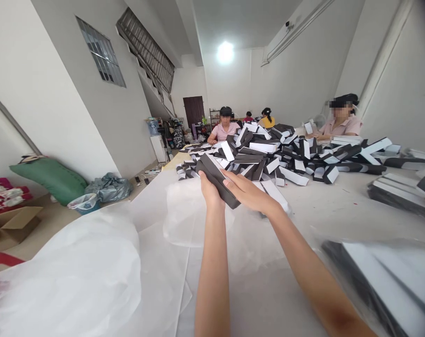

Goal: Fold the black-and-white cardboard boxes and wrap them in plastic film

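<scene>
Straight ahead, above the table, I hold a small stack of black foam-like strips with white faces [217,180] in both hands. My left hand [211,191] wraps its left and lower side, thumb along the near edge. Over the right side lies my right hand [245,188], its fingers pressed against the strips. Just beyond, a large heap of similar black-and-white pieces [264,147] covers the far part of the table. Clear plastic film [184,215] lies beneath and left of my hands.
More plastic bags [93,262] spread over the near left. Wrapped bundles of strips [394,281] lie at the near right, and another bundle [396,189] farther back. Co-workers in pink [224,131] sit across the heap and at its right [342,122]. A green sack [49,178] is on the floor.
</scene>
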`<state>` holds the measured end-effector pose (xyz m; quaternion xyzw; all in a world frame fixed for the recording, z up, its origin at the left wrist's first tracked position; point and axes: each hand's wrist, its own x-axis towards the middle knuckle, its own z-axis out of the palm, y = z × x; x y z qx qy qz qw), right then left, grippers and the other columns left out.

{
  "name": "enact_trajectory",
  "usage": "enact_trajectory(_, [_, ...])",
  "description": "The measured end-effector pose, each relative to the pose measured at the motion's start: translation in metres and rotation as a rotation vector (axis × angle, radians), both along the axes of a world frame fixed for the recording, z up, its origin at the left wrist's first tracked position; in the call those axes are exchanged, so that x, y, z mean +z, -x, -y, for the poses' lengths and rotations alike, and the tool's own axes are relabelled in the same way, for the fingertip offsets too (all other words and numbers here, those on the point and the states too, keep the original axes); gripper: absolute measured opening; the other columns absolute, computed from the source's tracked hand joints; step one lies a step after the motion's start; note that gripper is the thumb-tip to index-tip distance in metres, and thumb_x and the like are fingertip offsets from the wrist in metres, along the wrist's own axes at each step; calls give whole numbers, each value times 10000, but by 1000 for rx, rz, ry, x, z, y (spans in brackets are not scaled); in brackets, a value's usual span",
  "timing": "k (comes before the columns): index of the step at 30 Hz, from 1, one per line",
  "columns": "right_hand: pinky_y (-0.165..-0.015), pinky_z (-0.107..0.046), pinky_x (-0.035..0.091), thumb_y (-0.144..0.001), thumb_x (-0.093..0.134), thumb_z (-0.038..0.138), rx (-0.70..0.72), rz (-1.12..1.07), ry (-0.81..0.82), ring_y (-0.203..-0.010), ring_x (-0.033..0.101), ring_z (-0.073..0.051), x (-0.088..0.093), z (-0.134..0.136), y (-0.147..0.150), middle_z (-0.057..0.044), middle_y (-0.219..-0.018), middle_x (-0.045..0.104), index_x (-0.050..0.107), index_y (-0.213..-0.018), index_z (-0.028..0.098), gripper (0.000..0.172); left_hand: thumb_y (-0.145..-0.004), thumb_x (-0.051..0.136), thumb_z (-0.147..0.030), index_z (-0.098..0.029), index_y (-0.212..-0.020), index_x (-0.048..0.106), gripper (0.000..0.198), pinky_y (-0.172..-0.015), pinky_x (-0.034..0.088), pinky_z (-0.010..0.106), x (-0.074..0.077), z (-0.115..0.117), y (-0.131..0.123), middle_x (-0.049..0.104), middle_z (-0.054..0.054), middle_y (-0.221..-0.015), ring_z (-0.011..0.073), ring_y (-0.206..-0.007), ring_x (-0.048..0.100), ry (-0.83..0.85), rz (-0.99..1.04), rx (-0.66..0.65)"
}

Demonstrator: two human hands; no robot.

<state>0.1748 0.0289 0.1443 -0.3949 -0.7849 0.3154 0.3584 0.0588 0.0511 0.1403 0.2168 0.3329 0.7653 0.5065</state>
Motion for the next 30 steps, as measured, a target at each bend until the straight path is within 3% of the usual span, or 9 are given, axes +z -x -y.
enact_trajectory(5, [-986,-466,367,-877,403,627,-37,30,52,-1164,481,-307,-1,-2,-10,-62,-1271,501,414,-1392,397,563,-912,363,-550,-202,-1052,630,461,-789,514,277,-1,-2,2,690,36,-893,170,-879,656,1,-13,-50])
enact_trajectory(9, [-982,-452,376,-887,403,597,-45,20,-56,-1091,514,-278,2,-7,-17,-78,-1138,554,620,-1135,279,458,-824,575,-491,-180,-994,624,358,-738,512,270,-2,0,9,672,25,-801,155,-746,651,-60,-144,-120])
enact_trajectory(12, [-1014,-430,364,-900,405,559,-102,-160,-149,-1183,460,-253,7,-9,-19,-73,-1253,517,510,-1261,271,474,-778,660,-423,-186,-984,629,315,-755,509,268,-1,6,11,687,19,-837,151,-750,653,-130,-260,-218])
enact_trajectory(15, [-1096,-408,281,-897,420,554,-181,-319,-193,-1329,324,-231,10,-10,-19,-43,-1457,345,306,-1421,295,596,-769,685,-370,-225,-1039,635,310,-810,500,276,-1,12,5,701,9,-918,161,-826,660,-205,-359,-353])
enact_trajectory(17, [-1132,-394,224,-903,403,556,-201,-355,-198,-1366,272,-217,10,-11,-18,-24,-1489,306,307,-1420,292,589,-782,674,-365,-246,-1080,639,322,-861,485,285,-1,14,-1,700,11,-992,176,-912,652,-260,-412,-435])
enact_trajectory(19, [-1125,-391,241,-908,372,568,-209,-389,-160,-1348,308,-213,9,-14,-17,-19,-1461,356,364,-1377,297,542,-799,655,-389,-257,-1108,637,336,-903,472,299,-2,13,-8,689,18,-1058,195,-993,633,-277,-441,-474])
enact_trajectory(25, [-960,-393,415,-892,303,645,-196,-409,-12,-1093,527,-215,-2,-28,-20,-13,-1212,552,447,-1272,353,500,-832,596,-477,-263,-1120,621,360,-971,443,310,-3,10,-19,647,18,-1170,203,-1121,575,-173,-452,-408])
enact_trajectory(30, [-884,-362,437,-892,258,669,-194,-349,5,-967,547,-195,-9,-38,-22,-16,-1032,587,472,-1223,320,527,-896,498,-465,-224,-1138,579,352,-960,453,313,-3,10,-20,644,39,-1157,192,-1095,587,-115,-540,-370])
